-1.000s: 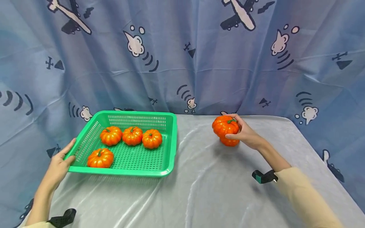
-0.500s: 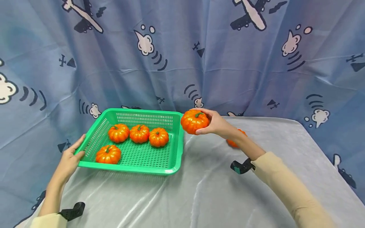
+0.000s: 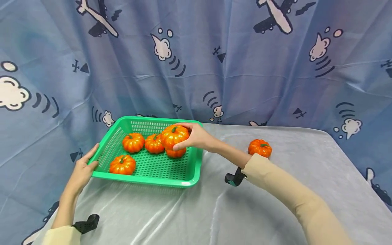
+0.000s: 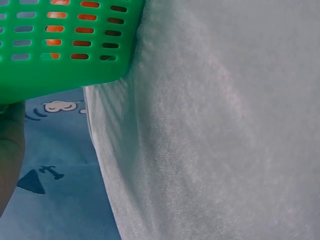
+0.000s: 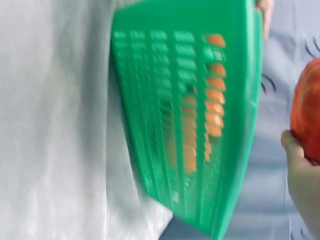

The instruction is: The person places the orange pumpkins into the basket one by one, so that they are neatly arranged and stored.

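Observation:
My right hand (image 3: 197, 137) grips a small orange pumpkin (image 3: 174, 136) with a green stem, holding it above the right part of a green plastic basket (image 3: 147, 181). In the right wrist view the held pumpkin (image 5: 309, 107) appears at the right edge, higher than the basket rim. My left hand (image 3: 83, 170) grips the basket's left rim, thumb on the near side. Several orange pumpkins lie in the basket, among them one at front left (image 3: 122, 165) and one at the back (image 3: 133, 142). Another, partly hidden, sits beneath the held one.
One more pumpkin (image 3: 259, 148) rests on the grey cloth-covered table (image 3: 245, 204), right of the basket and beyond my right forearm. A blue curtain (image 3: 196, 61) with plane prints hangs behind the table. Each wrist wears a black camera band.
My right hand has lifted the pumpkin off another one on the right and carried it left over the basket. The left hand keeps its grip on the rim. The view has shifted slightly.

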Demonstrator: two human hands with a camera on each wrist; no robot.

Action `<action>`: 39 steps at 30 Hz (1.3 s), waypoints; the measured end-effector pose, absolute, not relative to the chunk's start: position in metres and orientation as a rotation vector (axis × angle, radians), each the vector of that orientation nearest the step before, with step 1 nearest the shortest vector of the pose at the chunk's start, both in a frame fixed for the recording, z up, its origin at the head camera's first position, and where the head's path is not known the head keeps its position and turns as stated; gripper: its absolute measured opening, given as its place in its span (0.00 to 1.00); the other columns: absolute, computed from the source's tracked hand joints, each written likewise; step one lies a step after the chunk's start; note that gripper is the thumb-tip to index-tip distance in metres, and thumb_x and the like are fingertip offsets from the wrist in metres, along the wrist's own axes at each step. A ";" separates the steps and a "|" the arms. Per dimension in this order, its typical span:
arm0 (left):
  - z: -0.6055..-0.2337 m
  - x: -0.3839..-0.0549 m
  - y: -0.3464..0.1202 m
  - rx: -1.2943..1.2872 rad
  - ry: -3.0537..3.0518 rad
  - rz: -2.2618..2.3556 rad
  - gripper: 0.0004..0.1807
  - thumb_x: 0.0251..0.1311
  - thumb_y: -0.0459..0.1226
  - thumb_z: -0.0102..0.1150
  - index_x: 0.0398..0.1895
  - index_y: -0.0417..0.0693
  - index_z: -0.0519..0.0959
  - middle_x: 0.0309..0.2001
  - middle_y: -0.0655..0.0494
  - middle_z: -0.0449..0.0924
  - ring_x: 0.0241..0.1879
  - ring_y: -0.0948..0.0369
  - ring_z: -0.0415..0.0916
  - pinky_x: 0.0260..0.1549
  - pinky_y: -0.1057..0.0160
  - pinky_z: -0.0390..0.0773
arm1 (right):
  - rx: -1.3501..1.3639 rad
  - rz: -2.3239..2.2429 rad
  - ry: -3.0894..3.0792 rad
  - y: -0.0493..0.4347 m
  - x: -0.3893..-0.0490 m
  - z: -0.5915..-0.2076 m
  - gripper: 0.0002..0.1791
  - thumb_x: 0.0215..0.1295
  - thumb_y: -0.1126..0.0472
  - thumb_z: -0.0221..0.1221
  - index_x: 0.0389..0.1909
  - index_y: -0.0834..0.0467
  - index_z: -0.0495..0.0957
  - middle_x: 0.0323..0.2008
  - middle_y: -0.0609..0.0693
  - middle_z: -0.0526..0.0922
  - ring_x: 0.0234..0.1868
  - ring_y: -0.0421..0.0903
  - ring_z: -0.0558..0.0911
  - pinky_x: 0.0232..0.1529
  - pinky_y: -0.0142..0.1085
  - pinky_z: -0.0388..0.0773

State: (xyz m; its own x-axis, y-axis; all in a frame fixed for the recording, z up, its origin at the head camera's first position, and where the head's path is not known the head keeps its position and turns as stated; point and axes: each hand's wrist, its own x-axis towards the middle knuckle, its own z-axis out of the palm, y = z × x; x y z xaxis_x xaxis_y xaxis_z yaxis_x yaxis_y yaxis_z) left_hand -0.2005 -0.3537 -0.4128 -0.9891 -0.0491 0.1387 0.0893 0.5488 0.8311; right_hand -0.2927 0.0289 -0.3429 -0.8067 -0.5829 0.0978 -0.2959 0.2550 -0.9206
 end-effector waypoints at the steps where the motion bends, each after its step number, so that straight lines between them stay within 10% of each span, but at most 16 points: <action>1: -0.413 -0.201 -0.354 -0.034 -2.635 -1.423 0.32 0.69 0.29 0.38 0.75 0.42 0.45 0.71 0.29 0.46 0.29 0.69 0.67 0.24 0.69 0.70 | -0.820 -1.546 2.278 0.023 -0.291 -0.345 0.38 0.44 0.62 0.75 0.60 0.57 0.74 0.50 0.51 0.81 0.47 0.47 0.79 0.46 0.37 0.78; 27: -0.415 -0.204 -0.356 -0.062 -2.623 -1.423 0.33 0.68 0.27 0.39 0.76 0.46 0.47 0.72 0.33 0.45 0.39 0.71 0.64 0.28 0.72 0.68 | -1.043 -0.664 2.579 -0.030 -0.275 -0.394 0.39 0.41 0.48 0.76 0.53 0.65 0.77 0.16 0.44 0.77 0.25 0.35 0.76 0.30 0.25 0.72; 39: -0.413 -0.206 -0.357 -0.057 -2.629 -1.423 0.33 0.69 0.28 0.39 0.76 0.47 0.47 0.73 0.36 0.45 0.46 0.66 0.65 0.30 0.74 0.67 | -0.844 -0.511 2.558 -0.035 -0.278 -0.398 0.44 0.45 0.46 0.74 0.62 0.60 0.70 0.49 0.52 0.80 0.50 0.47 0.76 0.49 0.33 0.73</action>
State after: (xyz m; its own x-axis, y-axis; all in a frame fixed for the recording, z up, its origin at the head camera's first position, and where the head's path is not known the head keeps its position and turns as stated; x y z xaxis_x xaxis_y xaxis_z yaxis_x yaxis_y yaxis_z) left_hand -0.2059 -0.3571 -0.4133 -0.9878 -0.0386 0.1507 0.1051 0.5489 0.8293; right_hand -0.2783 -0.0345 -0.3976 -0.7388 -0.6246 -0.2531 -0.4795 0.7511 -0.4538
